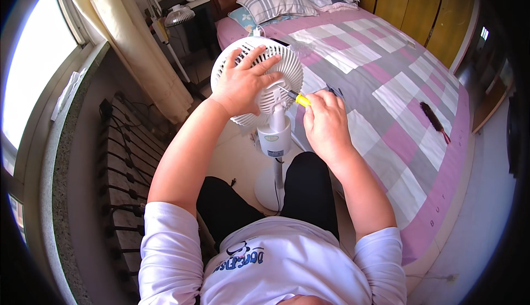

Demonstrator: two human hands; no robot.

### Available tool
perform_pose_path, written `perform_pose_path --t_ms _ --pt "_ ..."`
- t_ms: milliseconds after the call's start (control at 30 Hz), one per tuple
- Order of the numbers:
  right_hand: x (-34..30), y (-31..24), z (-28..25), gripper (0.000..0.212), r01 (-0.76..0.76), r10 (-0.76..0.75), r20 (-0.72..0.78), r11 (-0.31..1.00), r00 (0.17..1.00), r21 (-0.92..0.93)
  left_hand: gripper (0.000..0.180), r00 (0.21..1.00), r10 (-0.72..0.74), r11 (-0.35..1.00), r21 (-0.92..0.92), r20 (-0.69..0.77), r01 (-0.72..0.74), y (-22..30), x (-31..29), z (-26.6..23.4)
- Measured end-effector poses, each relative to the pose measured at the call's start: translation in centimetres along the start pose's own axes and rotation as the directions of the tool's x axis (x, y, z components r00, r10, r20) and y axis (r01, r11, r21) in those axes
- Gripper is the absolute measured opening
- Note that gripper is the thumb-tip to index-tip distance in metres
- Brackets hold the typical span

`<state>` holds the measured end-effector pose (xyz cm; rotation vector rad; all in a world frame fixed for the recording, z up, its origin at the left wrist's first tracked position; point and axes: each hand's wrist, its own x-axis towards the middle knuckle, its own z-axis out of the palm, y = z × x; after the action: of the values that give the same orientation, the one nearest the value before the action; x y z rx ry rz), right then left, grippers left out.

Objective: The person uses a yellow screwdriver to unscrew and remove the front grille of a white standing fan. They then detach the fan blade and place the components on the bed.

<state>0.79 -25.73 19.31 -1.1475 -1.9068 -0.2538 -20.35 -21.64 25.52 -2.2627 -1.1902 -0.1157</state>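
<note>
A white pedestal fan (274, 142) stands on the floor between my knees, its slatted head turned with the back toward me. My left hand (244, 81) lies spread on the rear of the fan head, fingers apart over the slats. In my right hand (326, 123) is a screwdriver (301, 100) with a yellow and black handle, gripped in closed fingers. Its shaft points left at the middle of the fan's rear housing, just beside my left fingers. Whether the tip sits in a screw cannot be made out.
Right of the fan is a bed (381, 78) with a checked cover and pillows (276, 6); a hairbrush (433, 118) lies on it. To the left are a black metal rack (124, 178), a curtain (132, 45) and a window ledge (72, 139). A tripod (165, 34) stands behind.
</note>
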Motion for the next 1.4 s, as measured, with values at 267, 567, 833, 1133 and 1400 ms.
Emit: perform_pose_path --t_ms 267,567,833,1133,1400 --pt "-0.3 -1.2 -0.6 0.022 0.023 -0.022 -0.018 0.998 1.000 0.051 0.098 1.000 -0.002 1.000 0.012 -0.018 0.003 0.1 0.0 0.1" --pt "0.2 -1.9 -1.0 0.018 -0.258 0.238 0.237 0.964 0.942 0.059 0.098 0.998 -0.008 1.000 0.013 0.064 0.007 0.0 0.4 0.1" --pt "-1.5 -0.2 -0.5 0.016 -0.209 0.218 -0.028 0.961 0.976 0.182 0.096 1.000 -0.014 1.000 -0.001 -0.009 0.014 -0.8 0.2 0.6" --pt "-4.6 1.7 1.1 0.017 -0.271 0.258 0.085 0.881 0.962 0.388 0.098 1.000 -0.023 1.000 -0.020 -0.018 0.023 -2.7 0.6 2.1" --pt "-6.7 1.9 3.9 0.018 -0.324 0.260 0.198 0.827 0.945 0.459 0.100 0.997 -0.072 0.997 0.009 0.026 0.072 -5.4 0.8 3.8"
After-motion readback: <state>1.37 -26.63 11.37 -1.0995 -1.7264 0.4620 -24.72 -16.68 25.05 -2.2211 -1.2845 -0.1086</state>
